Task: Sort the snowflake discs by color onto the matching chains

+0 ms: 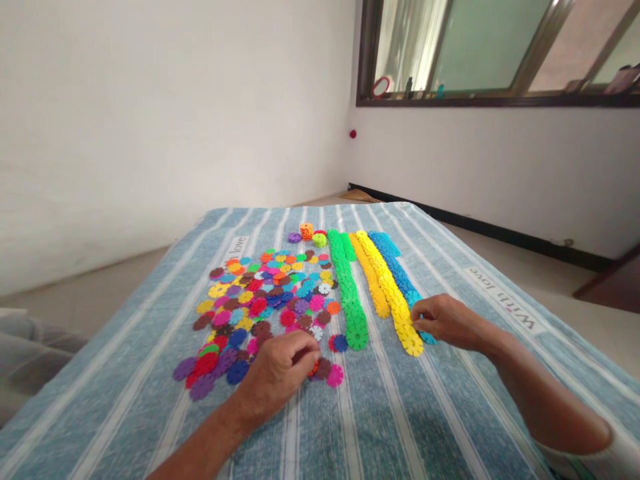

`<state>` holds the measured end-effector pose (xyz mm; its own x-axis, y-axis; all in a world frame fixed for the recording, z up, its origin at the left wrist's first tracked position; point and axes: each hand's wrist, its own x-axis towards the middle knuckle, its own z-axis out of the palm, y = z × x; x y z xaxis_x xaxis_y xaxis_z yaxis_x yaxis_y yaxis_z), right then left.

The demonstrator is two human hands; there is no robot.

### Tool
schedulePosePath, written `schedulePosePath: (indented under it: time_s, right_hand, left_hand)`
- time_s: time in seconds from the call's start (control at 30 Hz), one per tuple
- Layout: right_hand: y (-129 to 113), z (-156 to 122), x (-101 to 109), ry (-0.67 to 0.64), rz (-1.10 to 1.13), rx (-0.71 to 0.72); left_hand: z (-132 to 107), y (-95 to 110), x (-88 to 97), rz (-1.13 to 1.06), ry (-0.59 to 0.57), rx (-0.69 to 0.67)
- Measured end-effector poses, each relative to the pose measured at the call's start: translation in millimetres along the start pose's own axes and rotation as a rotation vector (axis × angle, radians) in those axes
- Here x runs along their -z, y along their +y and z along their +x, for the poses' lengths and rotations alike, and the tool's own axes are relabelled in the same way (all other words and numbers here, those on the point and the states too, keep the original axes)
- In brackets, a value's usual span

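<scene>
A loose pile of coloured plastic snowflake discs (260, 307) lies on a blue striped cloth (380, 413). To its right run sorted rows: a green row (347, 287), two yellow rows (387, 287) and a blue row (397, 267). My left hand (277, 370) rests at the pile's near edge, fingers pinched on a small reddish disc. My right hand (447, 320) sits at the near end of the blue row, fingers closed on a blue disc there.
Small stacks of orange, green and purple discs (307, 233) stand at the far end of the rows. The cloth covers a raised surface with floor around it. White walls and a window sill (495, 100) with small items lie beyond.
</scene>
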<state>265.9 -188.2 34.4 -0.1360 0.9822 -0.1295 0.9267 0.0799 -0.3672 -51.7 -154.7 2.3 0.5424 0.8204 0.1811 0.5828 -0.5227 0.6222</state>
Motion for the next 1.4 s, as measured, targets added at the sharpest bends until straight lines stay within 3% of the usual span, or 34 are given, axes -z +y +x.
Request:
schedulePosePath:
  time_s: [0.17, 0.33, 0.5, 1.03, 1.23, 1.4]
  right_hand:
    - [-5, -5, 0, -0.056, -0.026, -0.004]
    - [-19, -9, -15, -0.127, -0.042, 0.041]
    - [-22, -8, -26, -0.159, -0.199, 0.056]
    - [-9, -20, -35, -0.002, -0.201, -0.030]
    - [0, -23, -45, 0.088, -0.248, 0.048]
    - [10, -28, -56, 0.200, -0.344, 0.194]
  left_hand:
    - [1, -3, -0.8, -0.010, 0.003, -0.004]
    - [-3, -1, 2.7, 0.003, 0.053, 0.023]
    - [-4, 0, 6.2, -0.010, 0.069, 0.034]
    - [0, -7, 4.0, 0.054, 0.042, -0.007]
    - [1, -6, 3.4, 0.059, 0.028, -0.008]
    - [1, -6, 3.6, 0.053, 0.027, -0.009]
